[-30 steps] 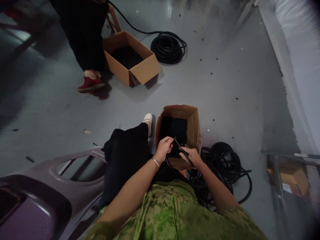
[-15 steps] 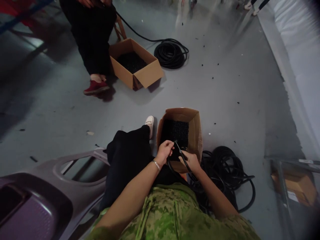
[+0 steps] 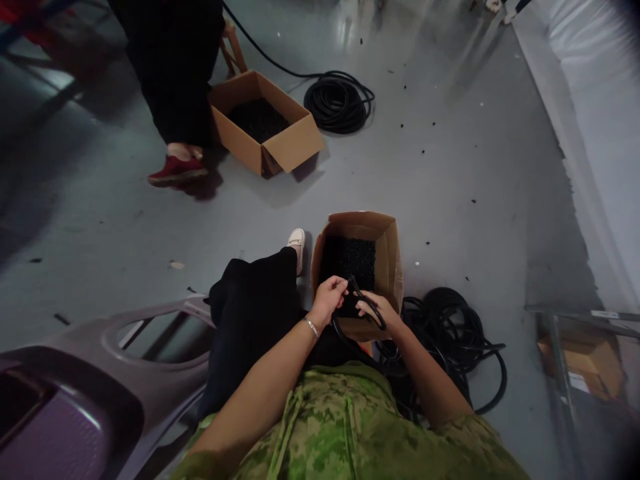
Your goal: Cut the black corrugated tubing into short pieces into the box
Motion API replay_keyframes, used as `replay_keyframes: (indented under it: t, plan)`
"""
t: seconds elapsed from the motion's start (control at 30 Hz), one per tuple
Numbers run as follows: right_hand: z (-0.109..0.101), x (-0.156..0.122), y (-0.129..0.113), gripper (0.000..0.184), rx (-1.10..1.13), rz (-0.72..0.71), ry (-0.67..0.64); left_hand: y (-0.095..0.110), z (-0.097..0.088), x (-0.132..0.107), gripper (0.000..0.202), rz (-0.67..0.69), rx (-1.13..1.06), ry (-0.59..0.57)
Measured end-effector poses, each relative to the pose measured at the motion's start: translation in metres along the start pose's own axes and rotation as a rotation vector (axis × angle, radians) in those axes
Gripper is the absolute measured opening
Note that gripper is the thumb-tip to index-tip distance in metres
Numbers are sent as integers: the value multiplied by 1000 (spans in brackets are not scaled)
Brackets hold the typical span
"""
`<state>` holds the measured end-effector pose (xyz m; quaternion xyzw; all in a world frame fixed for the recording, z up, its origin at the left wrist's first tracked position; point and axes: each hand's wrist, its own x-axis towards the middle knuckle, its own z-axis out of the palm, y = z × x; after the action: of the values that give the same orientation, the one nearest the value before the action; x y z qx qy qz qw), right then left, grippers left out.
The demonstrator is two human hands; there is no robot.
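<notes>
I sit over an open cardboard box [image 3: 389, 248] on the floor, filled with small black pieces. My left hand [image 3: 329, 298] is closed around the end of a black hose [image 3: 345, 332] just above the box's near edge. My right hand [image 3: 380, 311] grips a pair of black-handled cutters [image 3: 367, 302] whose tip points at the hose end by my left fingers. The hose runs down to a loose black coil [image 3: 450, 343] on the floor at my right.
Another person in black trousers and a red shoe [image 3: 176, 171] stands at the upper left beside a second cardboard box [image 3: 293, 143] and another hose coil [image 3: 339, 101]. A grey plastic chair [image 3: 90, 373] is at my lower left. A metal frame with a small box [image 3: 583, 357] stands at right.
My hands have stayed over the box with only small shifts of the cutters. The other person's red shoe has moved a little to the left.
</notes>
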<state>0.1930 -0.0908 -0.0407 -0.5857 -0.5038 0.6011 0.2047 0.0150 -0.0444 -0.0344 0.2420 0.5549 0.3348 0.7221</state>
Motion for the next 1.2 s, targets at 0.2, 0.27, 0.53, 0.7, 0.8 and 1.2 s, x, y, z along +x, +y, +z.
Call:
replay_keyframes:
  t: [0.2, 0.27, 0.53, 0.7, 0.8, 1.2]
  plan:
    - [-4, 11, 2, 54, -19, -42, -39, 0, 3, 0, 27, -8, -10, -11]
    - [-5, 12, -1, 54, -14, -47, -48, 0, 3, 1, 27, -13, -15, -10]
    - [-6, 8, -5, 55, 2, -30, -53, -1, 3, 2, 21, -52, 51, -22]
    - [-7, 6, 0, 54, -89, -21, -10, -2, 4, 3, 21, -74, 73, -33]
    - [-6, 3, 3, 51, -148, -12, 19, -4, 4, 6, 22, -86, 81, -33]
    - [3, -4, 9, 39, -376, -83, 117, -6, 3, 8, 22, -120, 102, 31]
